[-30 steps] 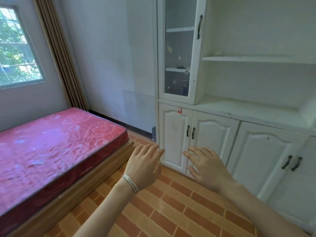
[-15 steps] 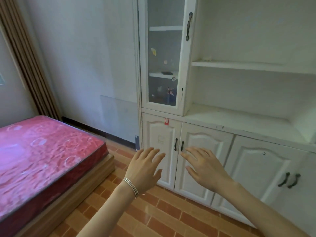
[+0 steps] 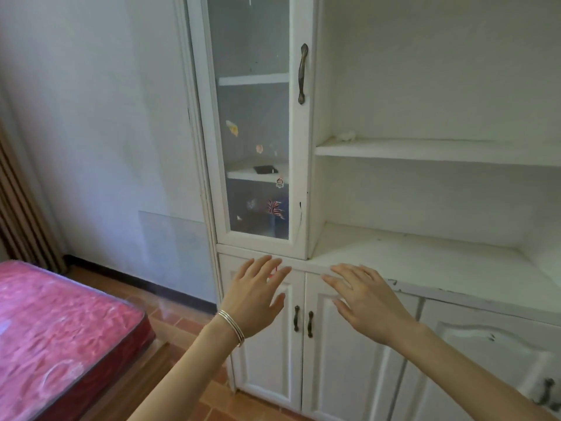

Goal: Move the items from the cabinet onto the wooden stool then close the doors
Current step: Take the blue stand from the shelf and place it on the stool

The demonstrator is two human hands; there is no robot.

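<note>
A white cabinet (image 3: pixel 425 268) fills the right side. Its tall glass door (image 3: pixel 255 123) is closed, with a dark handle (image 3: pixel 302 73). Behind the glass a flat black item (image 3: pixel 266 169) lies on a shelf. Two lower doors (image 3: pixel 334 360) are closed, with dark handles (image 3: pixel 303 323) side by side. My left hand (image 3: pixel 253 296) is held out in front of the left lower door, fingers straight and spread, holding nothing. My right hand (image 3: pixel 364 299) is held out in front of the right lower door, fingers straight, empty. No wooden stool is in view.
A bed with a pink mattress (image 3: pixel 54 335) on a wooden base stands at the lower left. Brown curtains (image 3: pixel 21 214) hang at the far left. The floor (image 3: pixel 182 323) is brown tile. A small white lump (image 3: pixel 347 135) sits on the open shelf.
The view has moved closer to the cabinet and turned right, so the bed slid left. Both hands stay outstretched and open and now sit higher against the lower doors.
</note>
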